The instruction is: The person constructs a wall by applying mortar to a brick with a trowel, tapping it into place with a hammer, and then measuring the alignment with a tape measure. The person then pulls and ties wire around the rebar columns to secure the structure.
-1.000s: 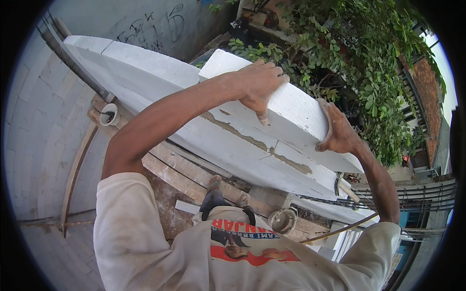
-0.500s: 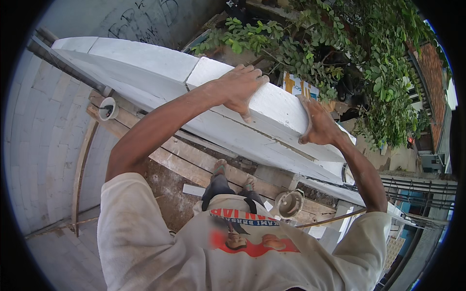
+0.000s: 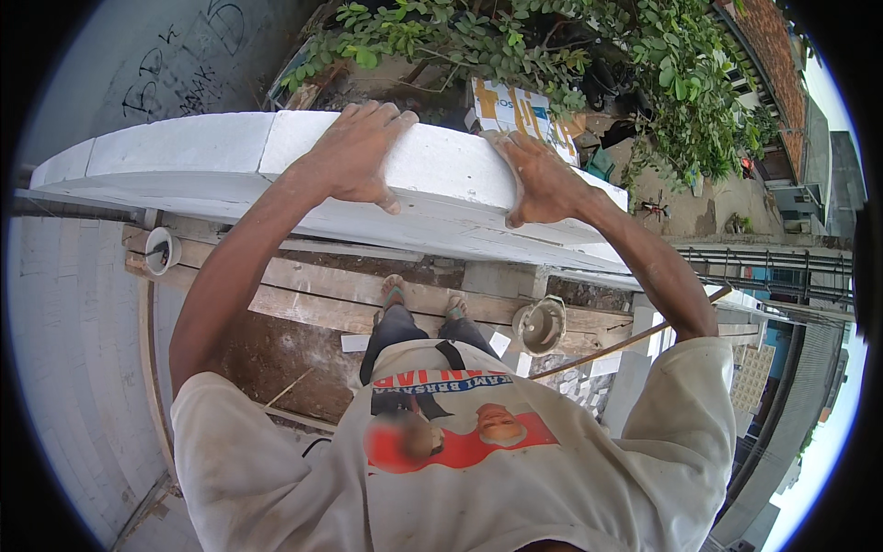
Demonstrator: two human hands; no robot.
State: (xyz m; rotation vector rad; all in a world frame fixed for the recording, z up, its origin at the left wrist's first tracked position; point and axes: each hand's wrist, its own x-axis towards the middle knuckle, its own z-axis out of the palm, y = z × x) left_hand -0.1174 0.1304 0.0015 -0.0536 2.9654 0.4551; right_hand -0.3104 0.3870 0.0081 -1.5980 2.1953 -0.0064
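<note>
A white lightweight concrete block (image 3: 451, 166) lies on top of a wall of similar blocks, at the right end of its top course. My left hand (image 3: 354, 156) grips it near its left end, fingers over the top edge and thumb on the near face. Toward the block's right end, my right hand (image 3: 543, 179) holds it the same way, with the fingers over the far edge and the thumb on the near side. The neighbouring white block (image 3: 184, 147) meets it at a thin joint left of my left hand.
My feet stand on wooden scaffold planks (image 3: 322, 308). A white bucket (image 3: 163, 250) with something dark in it is at the left, and a mortar-stained bucket (image 3: 540, 325) at the right. Beyond the wall are a leafy tree (image 3: 681, 83) and a taped cardboard box (image 3: 515, 109).
My view has turned, so the wall lies more level and its right end sits further left and higher. Both hands keep their grip on the block.
</note>
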